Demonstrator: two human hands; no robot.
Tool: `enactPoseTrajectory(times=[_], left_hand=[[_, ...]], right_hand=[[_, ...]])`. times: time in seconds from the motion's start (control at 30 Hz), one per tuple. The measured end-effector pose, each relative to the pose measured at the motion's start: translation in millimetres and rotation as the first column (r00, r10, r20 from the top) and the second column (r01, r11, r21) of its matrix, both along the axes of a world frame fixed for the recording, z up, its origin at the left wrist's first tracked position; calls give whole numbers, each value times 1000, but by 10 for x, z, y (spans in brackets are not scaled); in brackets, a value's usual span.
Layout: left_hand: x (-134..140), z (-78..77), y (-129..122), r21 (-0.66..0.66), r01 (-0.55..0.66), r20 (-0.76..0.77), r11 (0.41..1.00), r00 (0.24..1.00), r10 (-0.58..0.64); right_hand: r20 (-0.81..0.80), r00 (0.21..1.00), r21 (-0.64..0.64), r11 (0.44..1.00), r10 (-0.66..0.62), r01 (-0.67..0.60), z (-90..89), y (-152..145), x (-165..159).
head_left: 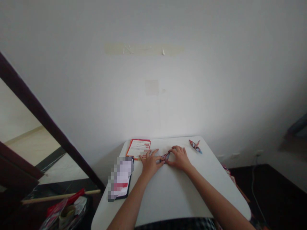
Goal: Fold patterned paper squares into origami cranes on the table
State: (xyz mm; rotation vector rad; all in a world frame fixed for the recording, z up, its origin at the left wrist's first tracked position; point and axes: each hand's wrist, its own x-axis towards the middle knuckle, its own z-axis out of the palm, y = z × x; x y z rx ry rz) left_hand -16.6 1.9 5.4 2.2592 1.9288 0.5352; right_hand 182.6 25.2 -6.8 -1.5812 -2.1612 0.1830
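together, left hand and right hand pinch folded patterned paper

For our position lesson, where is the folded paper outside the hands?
In the head view, the folded paper lies near the far right corner of the table, right of the right hand.

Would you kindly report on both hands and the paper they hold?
Left hand and right hand: both holding the folded paper. Paper small, patterned, partly covered. Cards close by left hand; phone farther left.
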Motion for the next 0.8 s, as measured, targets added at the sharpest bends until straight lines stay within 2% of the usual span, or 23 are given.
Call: enactPoseTrajectory(times=[0.27,0.47,0.8], left_hand=[[-19,11,-17,-3,13,27,1000,1000,-13],[-42,38,-38,-16,34,25,999,999,-34],[-61,1,-5,58,-5,28,998,1000,3]], right_hand=[[19,1000,27,999,17,-17,-18,-51,7],[37,996,31,996,80,-81,12,-88,21],[1,1000,102,994,29,-29,-42,-63,46]])
